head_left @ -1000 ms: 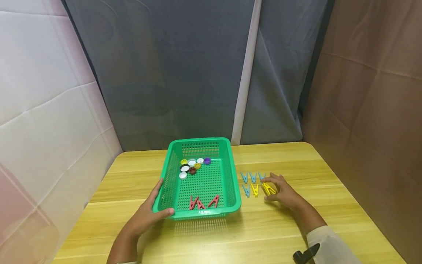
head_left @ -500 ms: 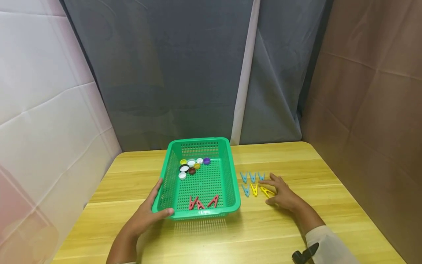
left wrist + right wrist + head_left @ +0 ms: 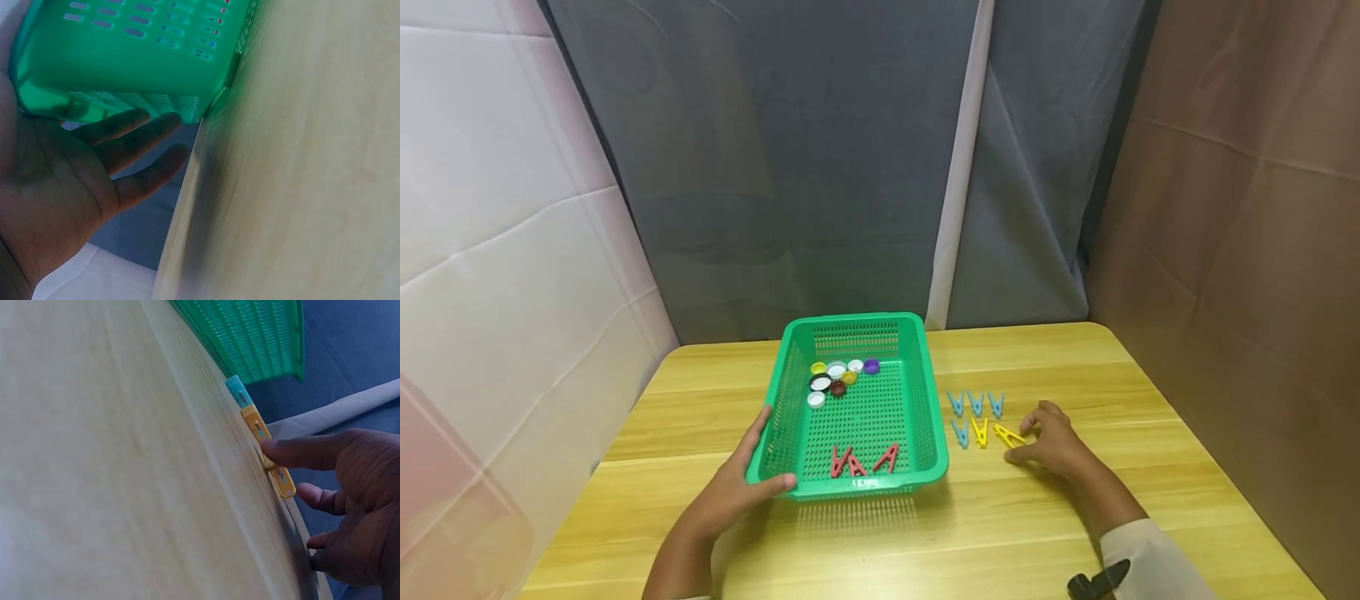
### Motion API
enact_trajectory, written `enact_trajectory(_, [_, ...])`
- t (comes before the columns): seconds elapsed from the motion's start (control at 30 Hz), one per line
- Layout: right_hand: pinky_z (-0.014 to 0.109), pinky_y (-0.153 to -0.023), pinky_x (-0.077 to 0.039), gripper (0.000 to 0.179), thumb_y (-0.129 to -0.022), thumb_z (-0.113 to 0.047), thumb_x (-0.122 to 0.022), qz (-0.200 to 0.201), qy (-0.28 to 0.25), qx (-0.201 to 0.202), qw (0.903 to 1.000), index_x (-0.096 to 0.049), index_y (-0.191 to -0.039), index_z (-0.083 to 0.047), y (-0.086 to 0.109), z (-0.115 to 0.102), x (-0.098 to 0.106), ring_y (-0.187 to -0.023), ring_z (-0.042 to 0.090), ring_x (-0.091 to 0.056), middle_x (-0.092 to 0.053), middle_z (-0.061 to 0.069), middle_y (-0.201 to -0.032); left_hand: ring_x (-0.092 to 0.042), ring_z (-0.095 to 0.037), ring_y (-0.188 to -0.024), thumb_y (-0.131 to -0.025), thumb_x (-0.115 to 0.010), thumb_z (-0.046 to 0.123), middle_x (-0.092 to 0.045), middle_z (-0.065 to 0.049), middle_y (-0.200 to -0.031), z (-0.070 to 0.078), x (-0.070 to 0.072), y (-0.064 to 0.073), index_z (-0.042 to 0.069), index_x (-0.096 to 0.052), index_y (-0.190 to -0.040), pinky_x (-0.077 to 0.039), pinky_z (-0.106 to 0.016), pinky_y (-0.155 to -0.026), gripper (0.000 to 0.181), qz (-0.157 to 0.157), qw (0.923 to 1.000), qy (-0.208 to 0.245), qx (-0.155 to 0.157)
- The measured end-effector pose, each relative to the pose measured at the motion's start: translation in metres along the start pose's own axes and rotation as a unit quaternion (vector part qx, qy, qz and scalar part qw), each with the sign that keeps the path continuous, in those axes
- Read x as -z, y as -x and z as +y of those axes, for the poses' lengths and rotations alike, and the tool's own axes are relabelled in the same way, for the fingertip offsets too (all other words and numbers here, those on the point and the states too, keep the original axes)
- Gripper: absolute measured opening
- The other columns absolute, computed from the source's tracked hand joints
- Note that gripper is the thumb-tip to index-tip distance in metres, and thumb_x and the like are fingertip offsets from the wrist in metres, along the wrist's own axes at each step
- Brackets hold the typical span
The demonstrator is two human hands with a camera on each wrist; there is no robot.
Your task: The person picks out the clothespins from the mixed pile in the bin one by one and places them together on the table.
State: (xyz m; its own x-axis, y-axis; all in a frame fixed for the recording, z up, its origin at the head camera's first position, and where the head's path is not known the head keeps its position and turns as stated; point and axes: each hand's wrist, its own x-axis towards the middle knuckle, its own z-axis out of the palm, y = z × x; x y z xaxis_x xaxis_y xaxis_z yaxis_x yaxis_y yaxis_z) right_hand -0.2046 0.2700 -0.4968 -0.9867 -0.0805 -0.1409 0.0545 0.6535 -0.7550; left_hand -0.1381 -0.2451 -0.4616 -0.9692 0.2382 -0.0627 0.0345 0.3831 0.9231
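My left hand (image 3: 730,492) grips the near-left corner of a green plastic basket (image 3: 938,433), thumb over the rim and fingers along the outer side. To the right of the basket, my right hand (image 3: 1054,443) has its thumb and forefinger at the open ends of a yellow clothespin (image 3: 1005,434) lying on the table. In the right wrist view the thumb overlaps that yellow clothespin (image 3: 252,420). A second yellow clothespin (image 3: 980,432) lies just left of it. Several blue clothespins (image 3: 976,404) are lined up behind and beside these.
Inside the basket are several bottle caps (image 3: 837,389) toward the back left and three red clothespins (image 3: 887,457) near the front. The wooden table (image 3: 1075,542) is bounded by a grey curtain (image 3: 850,167) behind and cloth on both sides.
The right fingers opened away from the yellow clothespin, then closed in at its ends. That clothespin now lies turned slightly left. The left hand and basket stay put.
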Motion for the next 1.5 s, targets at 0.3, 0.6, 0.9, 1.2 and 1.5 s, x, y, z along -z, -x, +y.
enact_trajectory(0.3, [0.083, -0.118, -0.032, 0.03, -0.09, -0.008, -0.084, -0.011, -0.003, 0.002, 0.9999, -0.066, -0.112, 0.001, 0.0, 0.003, 0.0, -0.16, 0.069, -0.007, -0.009, 0.038, -0.176, -0.028, -0.059, -0.161, -0.096, -0.081, 0.025, -0.004, -0.026, -0.183, 0.0, 0.001, 0.0, 0.035, 0.004, -0.177, -0.033, -0.075, -0.123, 0.118, 0.0, 1.0, 0.0, 0.0])
enact_trajectory(0.6, [0.087, -0.116, -0.029, 0.037, -0.093, 0.001, -0.072, -0.029, -0.016, 0.019, 0.9993, -0.069, -0.13, -0.003, 0.0, 0.009, 0.0, -0.161, 0.067, 0.0, -0.008, 0.036, -0.178, -0.023, -0.061, -0.162, -0.096, -0.081, 0.025, -0.002, -0.026, -0.183, -0.001, 0.0, 0.0, 0.034, 0.005, -0.177, -0.031, -0.077, -0.123, 0.119, -0.002, 1.0, 0.003, 0.002])
enact_trajectory(0.9, [0.073, -0.111, -0.044, 0.073, -0.088, -0.04, -0.092, 0.03, 0.067, 0.029, 0.9969, -0.062, -0.139, 0.002, 0.005, 0.008, -0.001, -0.145, 0.056, -0.035, -0.041, 0.033, -0.157, -0.021, -0.059, -0.163, -0.096, -0.082, 0.025, -0.002, -0.025, -0.183, -0.001, 0.0, 0.0, 0.034, 0.004, -0.177, -0.029, -0.077, -0.124, 0.118, 0.001, 1.0, 0.002, 0.0])
enact_trajectory(1.2, [0.053, -0.088, -0.055, 0.079, -0.082, -0.063, -0.089, 0.065, 0.133, -0.01, 0.9889, -0.063, -0.12, 0.001, 0.009, -0.002, -0.012, -0.104, 0.033, -0.064, -0.067, 0.02, -0.12, -0.024, -0.06, -0.162, -0.096, -0.081, 0.024, -0.003, -0.027, -0.183, 0.001, 0.0, 0.0, 0.032, 0.003, -0.178, -0.031, -0.076, -0.123, 0.118, 0.004, 1.0, 0.001, -0.007])
enact_trajectory(1.5, [0.06, -0.09, -0.05, 0.073, -0.083, -0.067, -0.085, 0.08, 0.166, -0.012, 0.9828, -0.063, -0.112, -0.005, 0.008, -0.003, -0.019, -0.104, 0.032, -0.063, -0.068, 0.012, -0.112, -0.024, -0.061, -0.161, -0.096, -0.081, 0.024, -0.002, -0.027, -0.183, 0.0, 0.0, -0.001, 0.033, 0.004, -0.177, -0.031, -0.077, -0.123, 0.118, 0.001, 1.0, 0.005, -0.005])
